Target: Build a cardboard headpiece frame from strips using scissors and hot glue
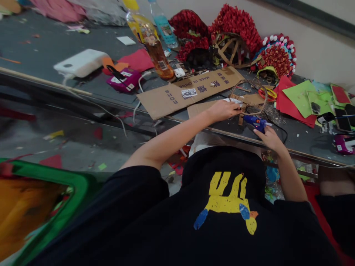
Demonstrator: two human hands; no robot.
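My left hand (pixel 224 109) rests palm down on a small cardboard wheel frame (pixel 249 99) at the table's near edge, fingers curled over a white scrap beside it. My right hand (pixel 269 138) is closed round the handle of a blue glue gun (pixel 256 122), whose nozzle points left toward the frame. A black cord runs from the gun to the right. My black shirt with a yellow print fills the bottom of the view.
A flat cardboard sheet (pixel 188 90) lies behind my left hand. Red paper-flower wheels (pixel 235 33) stand against the wall. Bottles (pixel 151 37), a white box (pixel 81 62), a pink device (pixel 123 79), coloured paper sheets (pixel 301 98) and phones (pixel 344 118) litter the table. A green-rimmed object (pixel 55 199) sits at lower left.
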